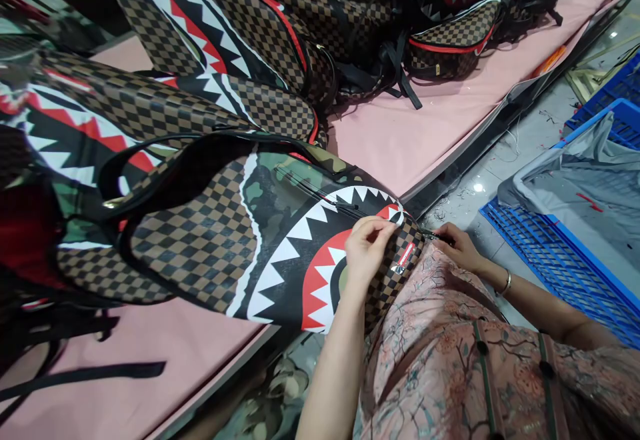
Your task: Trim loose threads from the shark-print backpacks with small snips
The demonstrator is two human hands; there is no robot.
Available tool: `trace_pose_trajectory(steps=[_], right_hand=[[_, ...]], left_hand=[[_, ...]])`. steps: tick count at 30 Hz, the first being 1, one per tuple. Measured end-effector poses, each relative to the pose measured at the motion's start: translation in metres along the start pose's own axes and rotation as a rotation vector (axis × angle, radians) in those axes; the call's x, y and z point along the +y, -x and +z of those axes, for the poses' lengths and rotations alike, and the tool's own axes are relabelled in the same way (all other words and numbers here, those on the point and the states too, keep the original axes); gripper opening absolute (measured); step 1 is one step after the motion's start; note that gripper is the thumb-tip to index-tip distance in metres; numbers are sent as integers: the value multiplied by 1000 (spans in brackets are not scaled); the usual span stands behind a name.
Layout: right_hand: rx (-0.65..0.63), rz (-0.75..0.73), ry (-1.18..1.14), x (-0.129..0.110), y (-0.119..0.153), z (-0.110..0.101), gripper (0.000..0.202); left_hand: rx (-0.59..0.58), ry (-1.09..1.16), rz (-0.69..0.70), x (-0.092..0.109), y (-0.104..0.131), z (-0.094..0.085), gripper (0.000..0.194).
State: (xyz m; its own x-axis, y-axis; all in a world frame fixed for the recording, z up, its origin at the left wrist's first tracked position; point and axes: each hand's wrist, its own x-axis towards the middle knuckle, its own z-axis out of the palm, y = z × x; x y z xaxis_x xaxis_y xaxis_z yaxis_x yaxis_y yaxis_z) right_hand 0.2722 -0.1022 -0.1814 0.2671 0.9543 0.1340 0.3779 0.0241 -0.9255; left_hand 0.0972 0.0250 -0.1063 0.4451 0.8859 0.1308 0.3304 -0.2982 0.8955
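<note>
1. We have the patterned bag [200,227] across the middle of the frame, lying on the pink-covered table [400,133], its near end reaching over the edge to our lap.
2. Our left hand [367,247], just right of centre, is pinched narrow over that end, thumb and fingertip together; whether anything fine is caught between them, we cannot tell.
3. Our right hand [457,247], farther right, is closed on a small dark piece [429,233] beside the bag's end; we cannot make out whether it is a tool or a zip pull.
4. As far as we can judge, the bag is largely made up: its checked and shark-mouth panels are joined, its dark straps are on, and a small red label [407,255] sits on the near end. That end is where we are at work, and we cannot see whether any part of it is unfinished.
5. Similar bags lie heaped at the upper left, and more, including a red-edged bag [453,33], stand along the table at the upper centre. We cannot see inside any of them.
6. At the right edge, our blue crate [545,253] has a grey liner [560,180] with a red scrap [590,201] on it. Part of another blue crate [620,90] shows above.
</note>
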Motion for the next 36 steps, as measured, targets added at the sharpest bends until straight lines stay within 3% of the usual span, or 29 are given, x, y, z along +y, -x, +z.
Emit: trace_pose_trajectory(steps=[3,5,8,9,12,15,18,21,24,28,32,36], right_hand=[[-62,-202,74,6,-16,-17,18],[-117,-324,136,10,-27,-26,15],[-212,-431,234,13,-42,-31,14],[-240,-459,256,13,-46,-31,14],[-295,-526,266,10,-54,-28,15],[-365,-510,172,0,-54,-20,12],[-394,-325,-111,-15,-46,-9,18],[-339,-178,-294,-26,-41,-5,24],[-289,-269,-167,-22,-47,-14,22],[-199,-475,84,6,-57,-33,17],[-256,-584,272,28,-60,-39,15],[-337,-626,266,26,-65,-33,16]], left_hand=[[160,12,-89,-7,16,-17,22],[261,-64,-100,-11,31,-27,18],[307,-113,-126,-16,58,-35,55],[298,-102,-153,-18,68,-35,55],[323,-62,-231,-24,92,-29,21],[319,-17,-254,-25,105,-17,18],[207,-66,-184,-22,105,-7,16],[117,-179,-94,-18,100,-2,15],[96,-282,-20,-15,95,2,16],[82,-419,109,-14,90,10,23],[105,-471,129,-15,87,15,18],[140,-457,91,-16,90,13,10]])
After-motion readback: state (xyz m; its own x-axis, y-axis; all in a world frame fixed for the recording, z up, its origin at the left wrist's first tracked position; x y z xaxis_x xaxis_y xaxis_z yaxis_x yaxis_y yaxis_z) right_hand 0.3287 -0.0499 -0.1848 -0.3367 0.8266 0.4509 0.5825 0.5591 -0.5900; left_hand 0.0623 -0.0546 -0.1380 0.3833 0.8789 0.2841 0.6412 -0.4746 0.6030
